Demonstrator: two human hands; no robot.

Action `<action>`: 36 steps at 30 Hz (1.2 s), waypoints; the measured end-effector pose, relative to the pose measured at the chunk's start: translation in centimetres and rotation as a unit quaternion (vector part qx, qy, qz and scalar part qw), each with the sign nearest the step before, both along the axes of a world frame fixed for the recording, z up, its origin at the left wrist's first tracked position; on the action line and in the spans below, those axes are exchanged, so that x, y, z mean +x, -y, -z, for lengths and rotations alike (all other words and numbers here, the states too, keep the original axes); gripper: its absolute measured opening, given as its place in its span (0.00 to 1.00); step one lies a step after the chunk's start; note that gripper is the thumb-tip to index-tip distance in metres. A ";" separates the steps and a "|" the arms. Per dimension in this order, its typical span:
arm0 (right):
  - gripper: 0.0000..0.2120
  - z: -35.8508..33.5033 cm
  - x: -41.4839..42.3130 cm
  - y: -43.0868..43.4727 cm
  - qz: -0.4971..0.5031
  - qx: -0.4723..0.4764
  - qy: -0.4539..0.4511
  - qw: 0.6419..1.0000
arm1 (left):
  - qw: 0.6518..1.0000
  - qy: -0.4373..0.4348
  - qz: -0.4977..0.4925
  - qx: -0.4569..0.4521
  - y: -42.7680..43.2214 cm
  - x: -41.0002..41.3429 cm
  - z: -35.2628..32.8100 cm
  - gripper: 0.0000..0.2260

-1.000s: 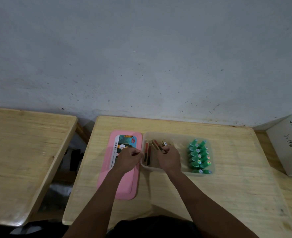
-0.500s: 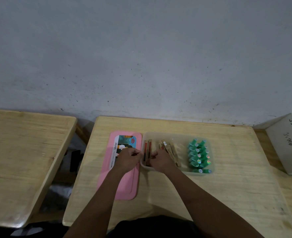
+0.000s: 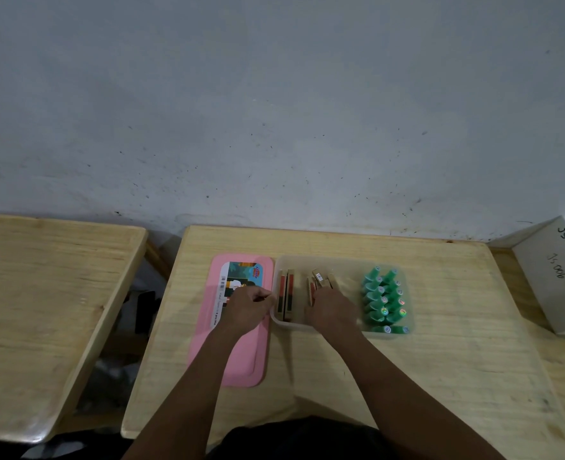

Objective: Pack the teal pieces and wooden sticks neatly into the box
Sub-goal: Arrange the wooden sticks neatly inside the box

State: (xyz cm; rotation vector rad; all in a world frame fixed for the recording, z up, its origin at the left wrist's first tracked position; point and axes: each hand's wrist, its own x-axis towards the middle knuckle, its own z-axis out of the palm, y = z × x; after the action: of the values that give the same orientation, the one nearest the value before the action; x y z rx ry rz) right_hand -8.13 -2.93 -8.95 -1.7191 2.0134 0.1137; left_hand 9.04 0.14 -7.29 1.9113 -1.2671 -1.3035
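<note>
Box floor seemingly bare between sticks, teal pieces.

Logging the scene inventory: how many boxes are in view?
2. The clear box sits on the table beside the pink lid; the white box stands at the right edge.

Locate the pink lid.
Head view: the pink lid lies flat on the table, directly left of the clear box, partly under the left hand.
</note>
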 end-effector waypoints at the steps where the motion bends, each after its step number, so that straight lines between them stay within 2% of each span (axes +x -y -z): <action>1: 0.11 0.0 0.0 0.1 -0.001 -0.002 0.004 1.000 | 1.000 0.000 0.002 -0.002 0.0 0.0 0.0 0.07; 5: 0.11 -0.4 0.3 0.1 -0.048 -0.004 0.018 0.999 | 1.000 0.006 0.008 -0.006 -0.1 0.0 -0.1 0.06; 9: 0.12 -0.1 1.4 0.4 -0.085 0.025 0.084 0.993 | 1.000 0.009 0.009 -0.006 -0.1 0.0 -0.2 0.05; 12: 0.13 -0.5 0.9 0.7 -0.109 0.035 0.100 0.988 | 1.000 0.008 0.009 -0.005 -0.1 0.0 -0.2 0.06; 15: 0.13 -1.2 -0.9 0.6 -0.030 -0.046 0.109 0.993 | 1.000 0.005 0.010 -0.003 0.0 0.0 -0.1 0.06; 18: 0.12 -1.2 -2.8 0.4 0.010 -0.147 0.031 0.989 | 1.000 -0.001 0.004 -0.003 0.1 0.0 0.0 0.06; 20: 0.15 -1.0 -3.5 0.2 -0.012 -0.125 -0.015 0.992 | 1.000 -0.002 0.002 -0.002 0.1 -0.1 -0.1 0.06; 23: 0.13 -0.8 -3.6 0.3 -0.024 -0.063 -0.052 0.996 | 1.000 -0.001 0.005 -0.005 0.0 0.0 0.0 0.06; 26: 0.12 -1.3 -3.2 0.3 -0.020 -0.047 -0.065 0.997 | 1.000 0.000 0.000 -0.006 0.0 0.0 0.1 0.06; 28: 0.14 -1.5 -3.2 0.3 -0.002 -0.033 -0.017 0.999 | 1.000 0.000 -0.001 -0.005 -0.1 -0.1 0.0 0.07; 30: 0.14 -1.7 -3.3 0.4 0.033 -0.009 0.117 0.993 | 1.000 0.000 -0.002 -0.004 -0.1 -0.2 -0.1 0.08; 33: 0.14 -2.2 -3.5 0.3 0.105 0.021 0.291 0.951 | 1.000 -0.003 -0.005 0.001 0.0 -0.1 0.0 0.08; 36: 0.14 -2.3 -3.6 -0.2 0.143 0.052 0.355 0.922 | 1.000 -0.003 -0.008 0.004 -0.1 -0.2 -0.1 0.08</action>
State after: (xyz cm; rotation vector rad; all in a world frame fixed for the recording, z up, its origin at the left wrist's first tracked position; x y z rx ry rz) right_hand -11.73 -2.73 -6.66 -1.1413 1.6295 -0.4352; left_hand 8.89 0.25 -7.21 1.9169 -1.2436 -1.3083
